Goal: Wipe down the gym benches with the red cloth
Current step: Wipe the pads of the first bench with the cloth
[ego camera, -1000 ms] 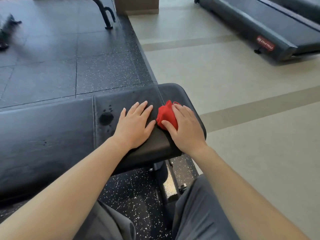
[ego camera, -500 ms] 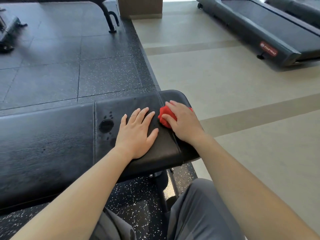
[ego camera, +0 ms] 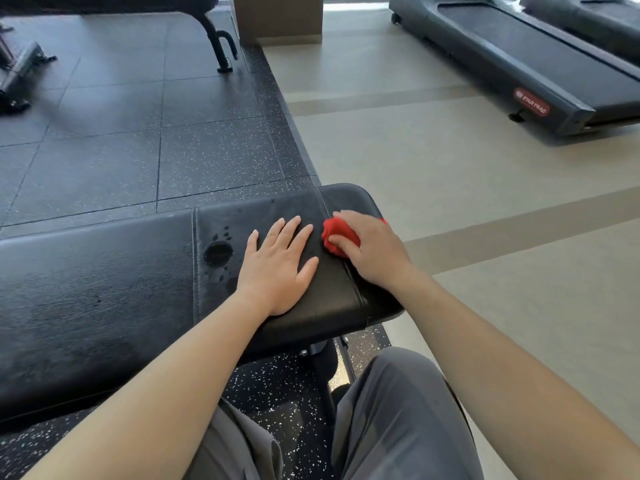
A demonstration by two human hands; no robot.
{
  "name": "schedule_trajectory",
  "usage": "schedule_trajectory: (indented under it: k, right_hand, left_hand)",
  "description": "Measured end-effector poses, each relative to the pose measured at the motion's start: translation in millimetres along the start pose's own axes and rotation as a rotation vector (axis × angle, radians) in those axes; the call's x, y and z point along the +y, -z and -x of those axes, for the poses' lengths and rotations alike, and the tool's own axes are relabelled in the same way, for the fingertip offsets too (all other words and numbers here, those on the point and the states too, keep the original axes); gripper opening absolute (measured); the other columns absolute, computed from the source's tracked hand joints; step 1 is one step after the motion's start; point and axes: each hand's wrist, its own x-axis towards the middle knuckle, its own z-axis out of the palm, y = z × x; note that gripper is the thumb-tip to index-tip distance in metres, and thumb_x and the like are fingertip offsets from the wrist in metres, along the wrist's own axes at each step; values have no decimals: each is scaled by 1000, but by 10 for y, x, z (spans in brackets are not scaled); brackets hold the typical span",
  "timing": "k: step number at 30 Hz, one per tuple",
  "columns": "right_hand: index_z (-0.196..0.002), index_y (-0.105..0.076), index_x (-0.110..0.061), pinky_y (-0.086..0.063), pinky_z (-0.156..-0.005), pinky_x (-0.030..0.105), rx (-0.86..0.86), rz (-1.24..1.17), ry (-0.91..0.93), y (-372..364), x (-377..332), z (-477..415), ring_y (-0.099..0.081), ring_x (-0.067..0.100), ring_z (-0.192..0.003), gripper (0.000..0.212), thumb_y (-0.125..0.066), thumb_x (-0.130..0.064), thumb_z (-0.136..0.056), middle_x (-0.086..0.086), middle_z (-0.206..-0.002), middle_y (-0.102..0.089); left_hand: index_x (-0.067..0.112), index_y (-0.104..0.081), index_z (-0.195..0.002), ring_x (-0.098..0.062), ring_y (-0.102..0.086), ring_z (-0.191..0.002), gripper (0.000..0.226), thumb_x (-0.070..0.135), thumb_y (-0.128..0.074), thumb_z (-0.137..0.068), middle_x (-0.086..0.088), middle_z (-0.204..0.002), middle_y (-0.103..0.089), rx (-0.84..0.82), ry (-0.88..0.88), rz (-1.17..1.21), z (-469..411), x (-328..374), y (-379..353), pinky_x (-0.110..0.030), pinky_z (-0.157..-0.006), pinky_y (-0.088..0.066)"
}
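Note:
A black padded gym bench [ego camera: 104,299] runs from the left edge to the middle of the view, with wet drops and a dark spot [ego camera: 218,252] near its seam. My left hand [ego camera: 277,265] lies flat on the pad, fingers spread. Just to its right, my right hand [ego camera: 370,251] grips the bunched red cloth [ego camera: 332,237] and presses it on the bench's end section [ego camera: 353,197]. Most of the cloth is hidden under that hand.
Dark speckled rubber flooring [ego camera: 138,140] lies beyond and under the bench. Beige floor [ego camera: 450,202] spreads to the right. A treadmill [ego camera: 519,60] stands at the back right. Another bench's leg [ego camera: 221,43] and a pillar base [ego camera: 280,19] are at the back. My grey-trousered knees [ego camera: 398,417] sit below.
My right hand has curled over the red cloth and slid it slightly away along the bench's end, covering more of it. The left hand stays flat in place.

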Motion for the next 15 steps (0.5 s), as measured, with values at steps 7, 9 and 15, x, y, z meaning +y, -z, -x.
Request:
schedule_trajectory:
  k: [7,9,15]
  right_hand:
    - [-116,-62,-25,-52,-85,30,231,-375,-60,389,69,-279,-59,9,-99,25,-58,-23,-91,-8,-107,-65]
    - [-124,-59,-20,-41,-97,22,177,-272,13,360,129,-258,-55,10,-109,33,-58,-24,-91,-2,-119,-63]
    - [-144,-32,-29,-11,-116,49,-69,191,-30,-13,152,-15,-16,18,-143,52,-37,-48,-95,-3,-153,-28]
  left_hand:
    - [30,-7,-150,-16,4,-146,59,50,-20,-96,6,-159,-1,-23,-8,-13,2,6,22,-48,-116,1]
    - [28,-5,-150,-17,6,-146,59,50,-21,-97,5,-159,1,-68,-11,-10,-18,15,54,-49,-115,2]
    - [25,-20,-148,-18,-3,-145,58,48,-32,-96,4,-157,-9,-33,17,62,-175,28,134,-51,-115,-5]
